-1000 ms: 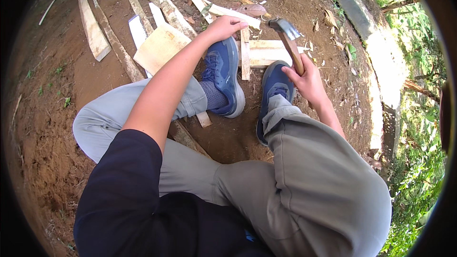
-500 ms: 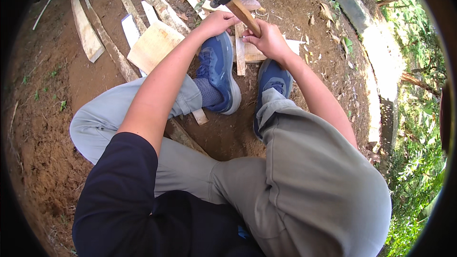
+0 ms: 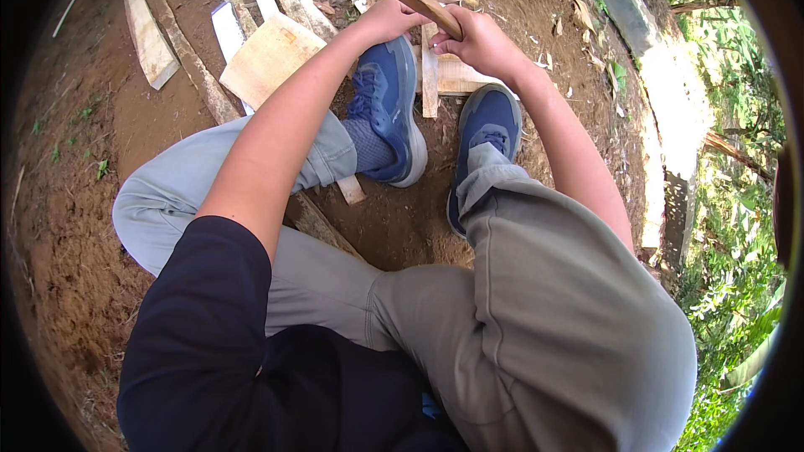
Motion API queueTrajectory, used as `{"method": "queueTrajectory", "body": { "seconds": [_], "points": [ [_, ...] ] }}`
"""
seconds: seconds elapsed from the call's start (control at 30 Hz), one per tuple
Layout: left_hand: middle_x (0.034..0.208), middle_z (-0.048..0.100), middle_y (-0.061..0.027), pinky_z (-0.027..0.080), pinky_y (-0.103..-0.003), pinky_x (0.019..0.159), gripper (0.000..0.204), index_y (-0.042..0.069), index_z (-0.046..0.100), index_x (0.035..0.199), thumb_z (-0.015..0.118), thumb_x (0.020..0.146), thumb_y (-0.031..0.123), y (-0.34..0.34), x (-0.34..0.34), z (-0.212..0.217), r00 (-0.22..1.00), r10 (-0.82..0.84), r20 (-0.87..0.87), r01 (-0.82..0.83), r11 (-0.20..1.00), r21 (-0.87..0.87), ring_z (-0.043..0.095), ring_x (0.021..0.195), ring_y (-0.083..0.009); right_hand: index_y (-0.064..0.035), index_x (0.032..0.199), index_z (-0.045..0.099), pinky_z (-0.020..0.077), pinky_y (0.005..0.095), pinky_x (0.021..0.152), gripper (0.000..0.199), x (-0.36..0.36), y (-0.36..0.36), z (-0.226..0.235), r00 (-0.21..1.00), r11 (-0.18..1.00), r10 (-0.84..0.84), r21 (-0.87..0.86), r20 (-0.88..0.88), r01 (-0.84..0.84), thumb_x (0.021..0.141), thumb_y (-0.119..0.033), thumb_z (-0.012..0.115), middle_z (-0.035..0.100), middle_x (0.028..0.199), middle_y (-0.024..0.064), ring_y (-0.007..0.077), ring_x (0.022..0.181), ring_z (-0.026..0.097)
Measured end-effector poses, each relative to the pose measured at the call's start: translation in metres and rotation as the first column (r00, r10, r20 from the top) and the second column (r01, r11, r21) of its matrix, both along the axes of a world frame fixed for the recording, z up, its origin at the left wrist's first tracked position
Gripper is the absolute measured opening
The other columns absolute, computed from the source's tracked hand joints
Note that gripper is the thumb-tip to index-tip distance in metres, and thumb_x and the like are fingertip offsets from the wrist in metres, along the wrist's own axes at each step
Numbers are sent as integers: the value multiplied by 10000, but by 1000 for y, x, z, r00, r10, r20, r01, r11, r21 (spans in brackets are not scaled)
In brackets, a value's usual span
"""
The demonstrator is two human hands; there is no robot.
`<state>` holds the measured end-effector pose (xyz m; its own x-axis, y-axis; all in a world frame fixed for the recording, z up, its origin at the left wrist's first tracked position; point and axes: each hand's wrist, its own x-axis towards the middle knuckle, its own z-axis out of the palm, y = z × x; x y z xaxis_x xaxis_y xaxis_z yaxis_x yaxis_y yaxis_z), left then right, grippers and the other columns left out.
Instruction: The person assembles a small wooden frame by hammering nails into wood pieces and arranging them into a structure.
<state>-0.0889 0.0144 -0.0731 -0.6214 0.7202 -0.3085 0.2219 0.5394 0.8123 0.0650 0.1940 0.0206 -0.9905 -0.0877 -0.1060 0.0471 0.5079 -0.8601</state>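
My right hand (image 3: 483,43) is wrapped round the wooden handle of a hammer (image 3: 425,8). Its dark metal head points up and to the left, above my left hand (image 3: 390,20). The fingers of that hand are drawn together beside the upper end of a narrow wood strip (image 3: 430,84); the hammer handle partly covers them, and what they pinch cannot be made out. Under the strip a pale board (image 3: 461,77) lies crosswise, between and beyond my two blue shoes (image 3: 387,109).
Left of my hands lie a broad pale wood piece (image 3: 270,63), a tapered plank (image 3: 149,33) and several long slats on brown soil. Shavings and dry leaves (image 3: 584,15) are scattered to the right. Farther right runs a concrete edge (image 3: 624,4) with green plants beyond.
The hammer's head has sunk slightly and moved left, closer to my left hand. Both hands remain at the wood strip, and the view has shifted a little.
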Motion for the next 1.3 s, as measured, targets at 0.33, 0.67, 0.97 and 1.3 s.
{"method": "queueTrajectory", "body": {
  "seconds": [0.33,0.67,0.97,1.3],
  "points": [
    [916,769,-67,564,-319,689,540,104,777,1192,717,928,571,6,12,31,998,-34,47,38,996,-81,711,685,-143,40,1259,553,588,340,943,375,-1,21,-7,979,952,73,-306,189,-12,935,-27,728,731,1090,126,206,1080,718],
    [930,750,-42,540,-293,674,551,130,739,1284,687,952,567,1,9,28,998,-53,42,57,994,-94,697,691,-123,67,1254,538,629,338,877,377,1,8,-17,977,940,-20,-327,213,91,957,-66,728,701,1066,117,207,1006,734],
    [960,764,-54,550,-305,679,508,127,760,1243,694,957,541,-1,5,26,998,-62,33,64,996,-60,684,672,-125,50,1108,580,640,332,809,267,-5,0,-6,975,951,-45,-289,218,109,945,-77,748,671,962,88,189,930,734],
    [956,769,-45,566,-297,703,481,94,751,1240,691,978,493,0,1,17,997,-79,14,80,993,-89,674,718,-118,70,1145,577,638,320,774,312,-12,-11,0,976,955,-60,-271,208,117,933,-72,757,675,953,104,198,889,748]
  ]
}}
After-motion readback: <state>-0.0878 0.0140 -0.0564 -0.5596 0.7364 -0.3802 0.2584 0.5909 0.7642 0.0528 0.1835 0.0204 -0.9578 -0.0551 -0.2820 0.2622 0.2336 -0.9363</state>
